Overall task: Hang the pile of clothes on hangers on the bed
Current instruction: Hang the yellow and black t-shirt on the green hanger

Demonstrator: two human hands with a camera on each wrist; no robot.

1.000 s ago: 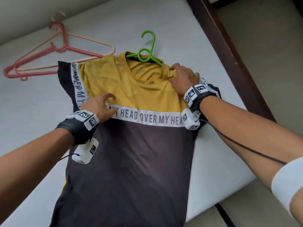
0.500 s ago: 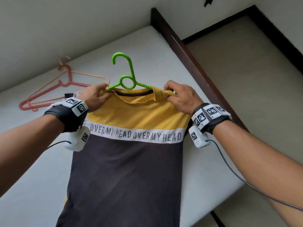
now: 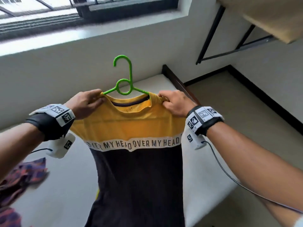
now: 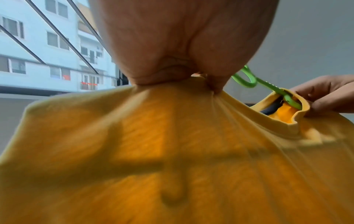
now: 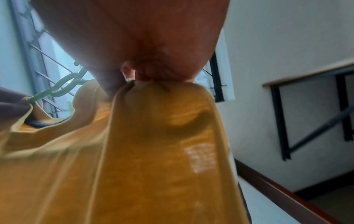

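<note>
A: How are the hands set?

B: Both arms reach forward and up. The left hand (image 3: 85,104) pinches the T-shirt (image 3: 131,125) at one shoulder, thumb and fingers bunching the cloth; the right hand (image 3: 175,104) pinches the other shoulder the same way.

A: What is the shirt like?

B: Soft knit, yellow across the chest, black below, with a white band of black lettering between. It hangs in the air above the bed (image 3: 196,177), its lower part draping downward.

A: And the hanger?

B: The green hanger (image 3: 124,82) is smooth plastic with a round loop under its hook. It sits inside the collar, its arms running under both shoulders and its hook upright.

A: Anything else?

B: A patterned red and purple cloth (image 3: 21,177) lies on the mattress at the left.
</note>
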